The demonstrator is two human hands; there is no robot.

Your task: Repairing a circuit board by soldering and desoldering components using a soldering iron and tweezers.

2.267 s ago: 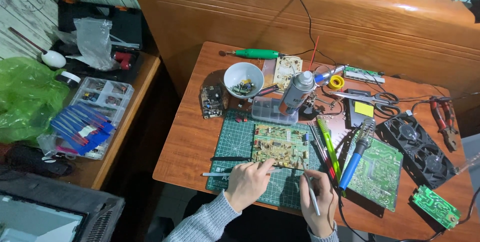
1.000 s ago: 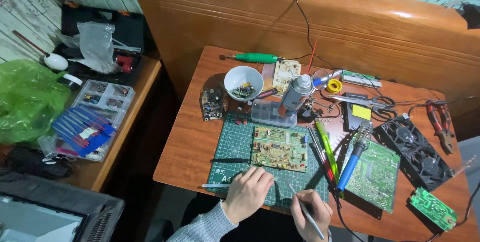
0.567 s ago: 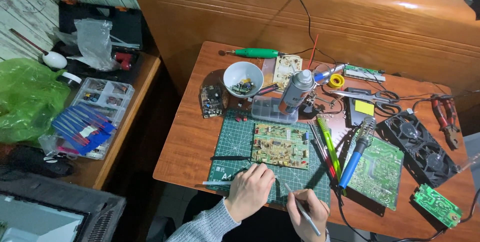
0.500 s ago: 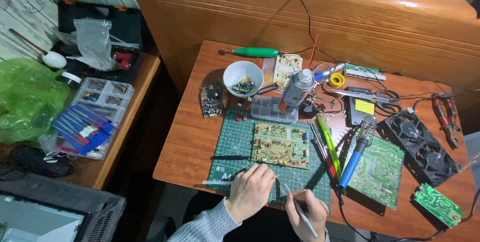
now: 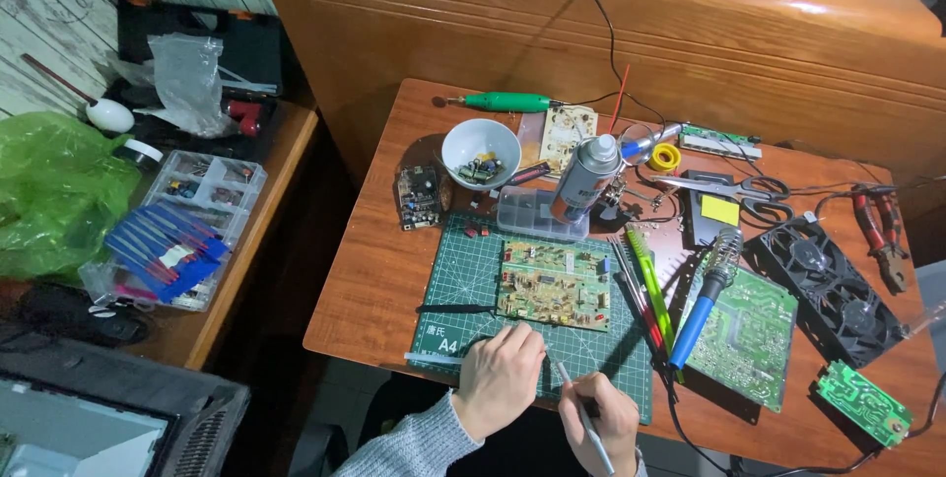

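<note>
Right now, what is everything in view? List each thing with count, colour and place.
cutting mat: one, green, table front
circuit board: one, tan, on the mat
green boards: two, right of the mat
soldering iron: one, blue handle, on a green board
bowl: one, white, behind the mat
spray can: one, silver, beside the bowl
fans: two, black, far right
parts box: one, clear, side table
bag: one, green, far left
left hand: on the mat's front edge
right hand: holds a thin metal tool
</note>
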